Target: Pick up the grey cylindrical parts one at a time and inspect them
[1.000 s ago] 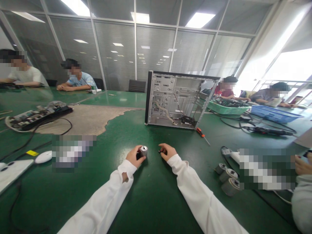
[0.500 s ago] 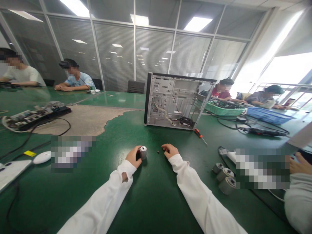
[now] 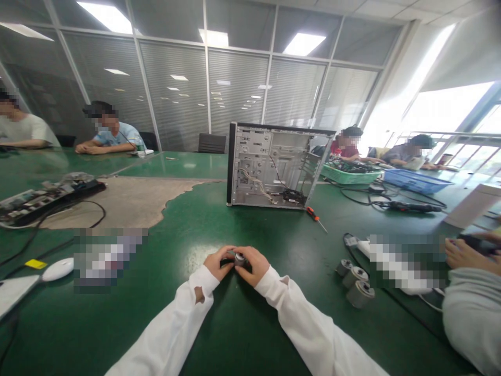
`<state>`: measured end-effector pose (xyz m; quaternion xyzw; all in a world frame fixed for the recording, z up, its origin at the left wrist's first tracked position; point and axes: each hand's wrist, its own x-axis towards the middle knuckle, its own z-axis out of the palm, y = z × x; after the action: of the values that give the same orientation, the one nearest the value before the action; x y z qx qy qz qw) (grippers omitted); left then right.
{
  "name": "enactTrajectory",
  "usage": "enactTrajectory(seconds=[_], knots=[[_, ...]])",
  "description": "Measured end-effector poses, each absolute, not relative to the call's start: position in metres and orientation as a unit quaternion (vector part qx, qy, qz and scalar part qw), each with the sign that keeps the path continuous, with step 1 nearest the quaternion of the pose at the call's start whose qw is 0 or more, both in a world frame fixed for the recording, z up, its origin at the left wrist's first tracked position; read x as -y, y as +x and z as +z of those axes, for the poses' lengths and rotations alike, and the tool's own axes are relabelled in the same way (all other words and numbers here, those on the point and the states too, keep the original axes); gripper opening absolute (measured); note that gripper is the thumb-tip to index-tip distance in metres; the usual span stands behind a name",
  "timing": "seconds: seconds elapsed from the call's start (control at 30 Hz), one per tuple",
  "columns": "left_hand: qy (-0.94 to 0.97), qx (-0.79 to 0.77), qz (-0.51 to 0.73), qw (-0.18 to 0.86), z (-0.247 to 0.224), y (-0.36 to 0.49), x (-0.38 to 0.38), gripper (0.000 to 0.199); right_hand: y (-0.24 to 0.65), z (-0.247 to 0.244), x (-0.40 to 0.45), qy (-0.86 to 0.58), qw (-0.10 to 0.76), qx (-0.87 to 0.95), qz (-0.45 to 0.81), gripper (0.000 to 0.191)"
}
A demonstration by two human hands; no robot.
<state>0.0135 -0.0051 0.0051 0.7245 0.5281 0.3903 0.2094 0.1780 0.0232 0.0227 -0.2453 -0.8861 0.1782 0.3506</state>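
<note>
A small silver cylindrical motor (image 3: 240,259) stands on the green table between my two hands. My right hand (image 3: 254,263) curves around its right side, with the thumb in front and the fingers behind. From the left, my left hand (image 3: 217,262) reaches it with thumb and fingertips, leaving a gap inside the curl. The fingertips of both hands meet behind the motor, and its lower part is partly covered. Three similar motors, a small one (image 3: 344,267), a middle one (image 3: 355,277) and a front one (image 3: 360,294), stand to the right.
Ahead is an opened computer case (image 3: 274,172), with an orange screwdriver (image 3: 315,215) beside it. Green (image 3: 352,177) and blue baskets (image 3: 415,181) stand at the far right. A circuit assembly (image 3: 50,201) lies left. A co-worker's sleeve (image 3: 473,308) is close on the right.
My right hand has moved left and closed around the motor, which my left hand held alone before. The motor has shifted slightly right. A small dark piece on the table no longer shows.
</note>
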Motion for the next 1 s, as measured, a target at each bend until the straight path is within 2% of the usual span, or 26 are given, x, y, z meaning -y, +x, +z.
enactTrajectory(seconds=[0.17,0.3,0.4,0.63,0.8,0.87,1.0], knots=[[0.717,-0.548,0.388,0.186,0.002,0.013,0.001,0.034,0.216,0.034,0.012,-0.291,0.313,0.886,0.181,0.037],[0.716,-0.561,0.374,0.181,0.002,0.010,-0.002,0.032,0.279,0.033,0.054,-0.337,0.324,0.873,0.137,0.037],[0.711,-0.569,0.377,0.173,0.000,0.009,-0.005,0.031,0.338,0.021,0.079,-0.436,0.310,0.841,0.080,0.037],[0.701,-0.584,0.375,0.166,-0.005,0.008,-0.010,0.032,0.434,-0.007,0.082,-0.683,0.371,0.627,-0.050,0.049],[0.690,-0.584,0.389,0.174,-0.007,0.006,-0.010,0.033,0.438,-0.012,0.065,-0.638,0.508,0.577,0.043,0.054],[0.685,-0.586,0.394,0.178,-0.006,0.005,-0.010,0.033,0.432,-0.008,0.063,-0.613,0.541,0.575,0.020,0.049],[0.686,-0.587,0.392,0.178,-0.004,0.006,-0.009,0.031,0.399,0.017,0.062,-0.547,0.538,0.637,-0.074,0.032]])
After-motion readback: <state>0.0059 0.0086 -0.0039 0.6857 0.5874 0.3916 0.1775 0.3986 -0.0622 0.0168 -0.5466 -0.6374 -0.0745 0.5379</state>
